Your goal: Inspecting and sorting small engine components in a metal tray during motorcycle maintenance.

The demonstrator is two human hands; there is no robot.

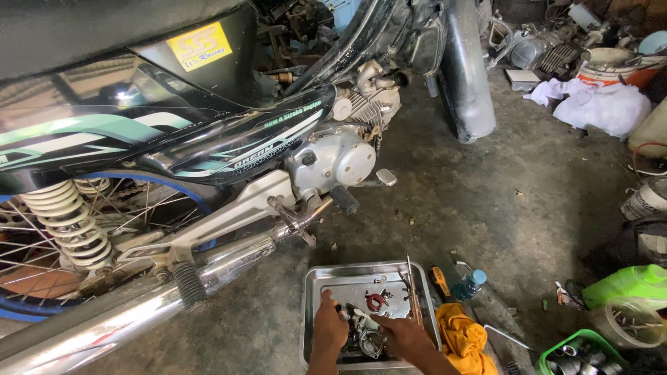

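One motorcycle (pixel 174 139) filling the far left, black panels with teal stripes, parked on a stained concrete floor (pixel 486 208). Below it, running to the near left, a long chromed exhaust pipe (pixel 139 305). Near centre, flat on the floor, a square metal tray (pixel 333 278) strewn with small engine pieces. Just right of the tray, a crumpled yellow cloth (pixel 464 340), with an orange-handled screwdriver (pixel 439 280) a little farther off.

Over the tray's near half, both hands. Left hand (pixel 328 328) with fingers drawn narrow, seemingly pinched on a small part (pixel 342 310) just above the tray bottom. Right hand (pixel 403 337) palm down over the near right corner; cannot tell whether its fingers are wide or closed on anything, being hidden beneath the hand. Between the two hands, a round metal fitting (pixel 370 342); just beyond, a red ring-shaped piece (pixel 375 301).

Judged from this: picking through loose pieces, one already chosen. Calls for a firm fingertip hold and a straight lift clear of the neighbouring bits.
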